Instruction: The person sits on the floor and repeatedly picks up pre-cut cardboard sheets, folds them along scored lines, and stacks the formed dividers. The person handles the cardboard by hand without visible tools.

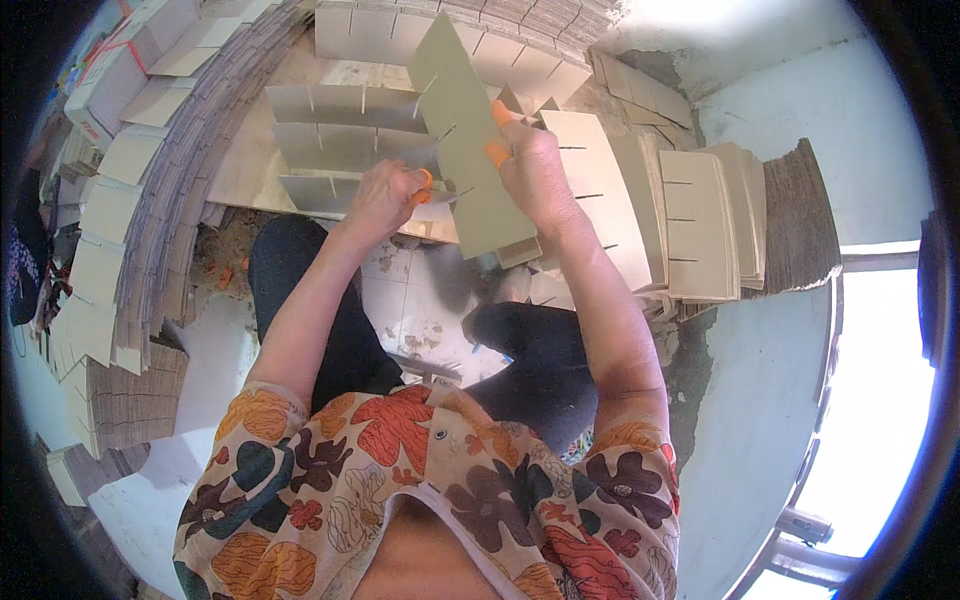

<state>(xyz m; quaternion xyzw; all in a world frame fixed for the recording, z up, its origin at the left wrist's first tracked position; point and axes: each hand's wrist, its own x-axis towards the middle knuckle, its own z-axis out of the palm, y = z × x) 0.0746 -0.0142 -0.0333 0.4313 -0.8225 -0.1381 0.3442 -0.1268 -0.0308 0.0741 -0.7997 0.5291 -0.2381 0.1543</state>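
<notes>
My right hand [535, 165], with orange finger covers, grips a long, flat cardboard strip [452, 120] with short slots along one edge. This strip stands tilted, running from far to near. Three other slotted strips stand on edge, side by side, to its left: a far strip [345, 103], a middle strip [330, 148] and a near strip [315, 192]. At the near strip's right end, my left hand [392, 195] is closed in a pinch, an orange cover on one finger. The slots there meet the tilted strip, partly hidden by my fingers.
The strips stand on a pale board [245, 165] before my knees. Right of it lie slotted pieces [595, 190] and fanned stacks [700, 220]. Long rows of stacked cardboard [150, 210] curve along the left; another stack [440, 40] lies behind. A pale wall [810, 120] bounds the right.
</notes>
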